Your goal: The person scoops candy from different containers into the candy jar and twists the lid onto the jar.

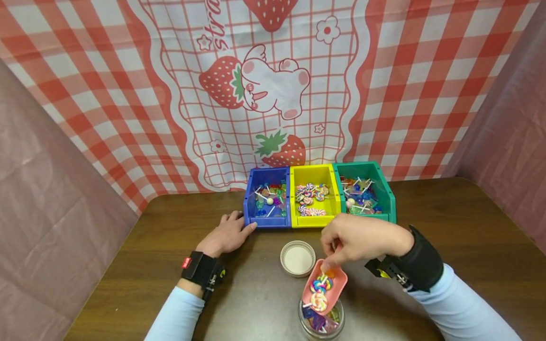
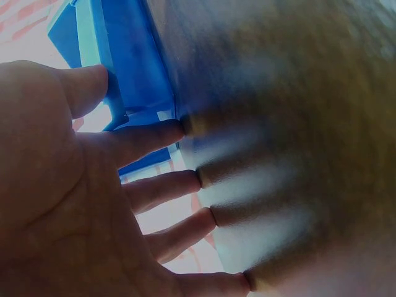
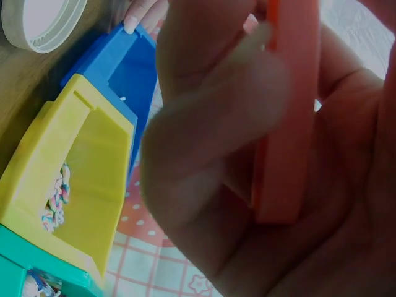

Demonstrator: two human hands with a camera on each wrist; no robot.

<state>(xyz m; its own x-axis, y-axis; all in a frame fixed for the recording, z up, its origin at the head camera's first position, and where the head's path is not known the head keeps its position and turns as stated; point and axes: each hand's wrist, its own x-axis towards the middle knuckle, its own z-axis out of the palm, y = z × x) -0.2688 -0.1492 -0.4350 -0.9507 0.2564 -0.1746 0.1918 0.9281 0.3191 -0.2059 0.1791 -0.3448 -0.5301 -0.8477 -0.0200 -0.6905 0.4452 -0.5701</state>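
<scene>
My right hand (image 1: 362, 237) grips the handle of a pink scoop (image 1: 339, 283). In the right wrist view the fingers curl round that coral-pink handle (image 3: 286, 124). Swirl lollipop charms (image 1: 318, 301) lie in the scoop, which tilts over the mouth of a glass jar (image 1: 342, 314). Colourful pieces show inside the jar. With fingers spread and straight, my left hand (image 1: 228, 234) rests beside the blue bin (image 1: 268, 222). Its thumb touches the bin's front corner, and the left wrist view shows the fingertips (image 2: 199, 179) on the tabletop.
Right of the blue bin stand a yellow bin (image 1: 315, 221) with swirl lollipops and a green bin (image 1: 387, 206) with mixed charms. A round pale lid (image 1: 297, 259) lies between bins and jar on the wooden table (image 1: 170, 265). A checkered strawberry cloth (image 1: 409, 94) hangs behind.
</scene>
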